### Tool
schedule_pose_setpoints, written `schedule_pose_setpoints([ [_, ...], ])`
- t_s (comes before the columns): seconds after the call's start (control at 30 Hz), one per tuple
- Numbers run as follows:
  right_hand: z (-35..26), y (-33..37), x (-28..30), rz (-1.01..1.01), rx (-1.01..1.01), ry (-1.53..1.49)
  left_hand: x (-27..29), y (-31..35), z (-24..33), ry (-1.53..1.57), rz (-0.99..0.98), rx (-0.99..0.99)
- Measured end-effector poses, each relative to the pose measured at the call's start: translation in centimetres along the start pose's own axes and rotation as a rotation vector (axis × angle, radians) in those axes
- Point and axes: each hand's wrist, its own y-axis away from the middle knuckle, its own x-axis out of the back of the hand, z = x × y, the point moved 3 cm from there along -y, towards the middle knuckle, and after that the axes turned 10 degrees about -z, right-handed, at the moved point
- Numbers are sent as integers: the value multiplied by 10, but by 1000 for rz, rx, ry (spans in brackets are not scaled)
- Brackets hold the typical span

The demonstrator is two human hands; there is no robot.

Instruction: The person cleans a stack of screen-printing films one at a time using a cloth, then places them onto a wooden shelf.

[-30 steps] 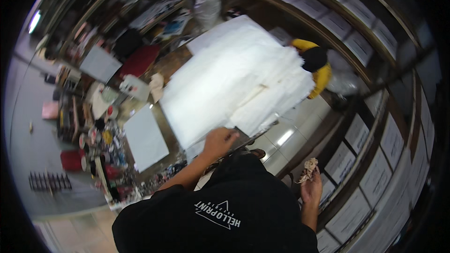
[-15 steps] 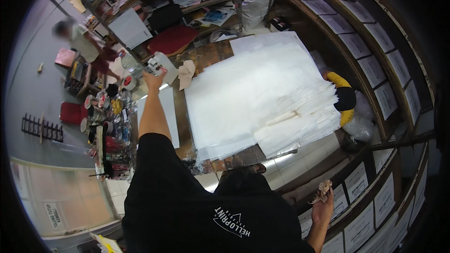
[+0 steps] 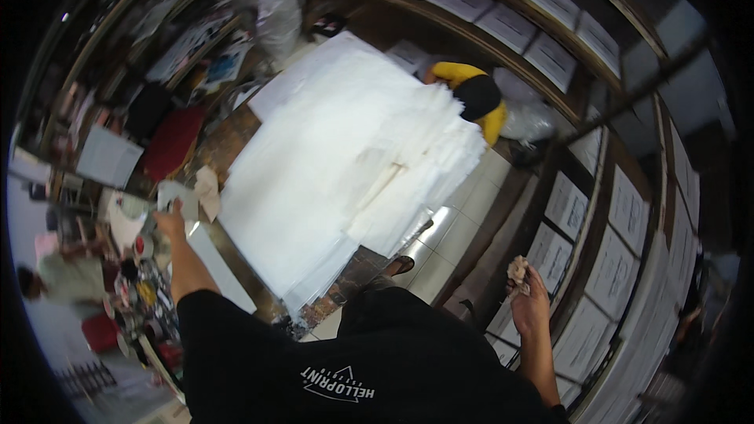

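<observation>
At the left edge of the big table [image 3: 326, 298], my left hand [image 3: 169, 221] is closed on a whitish container [image 3: 181, 194]; blur hides its exact kind. A crumpled beige cloth [image 3: 206, 192] lies right beside the container. Held out at the right, away from the table, my right hand [image 3: 531, 302] grips a wadded brownish rag [image 3: 517, 271]. Between my hands, a broad, uneven stack of white sheets [image 3: 314, 157] covers most of the tabletop.
A person in yellow sleeves [image 3: 493, 122] is low behind the stack's far right edge. Shelves of labelled boxes [image 3: 620, 235] line the right side. Cans and bottles [image 3: 137, 286] crowd the left, with another person [image 3: 71, 275] beyond. A red chair [image 3: 173, 141] stands at the back left.
My view has turned right, so the table and stack appear shifted left and rotated. My right hand with the rag shows higher in the picture. The left hand stays at the container.
</observation>
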Motion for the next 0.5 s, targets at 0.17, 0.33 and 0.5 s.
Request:
schedule_pose_setpoints([
  [0.17, 1, 18, -7, -5, 91, -33, 70, 49, 87, 39, 11, 142],
  [0.33, 2, 36, -5, -45, 152, -42, 166, 122, 172, 442, 52, -169],
  [0.5, -8, 45, -11, -75, 237, -107, 185, 198, 258, 819, 84, -595],
])
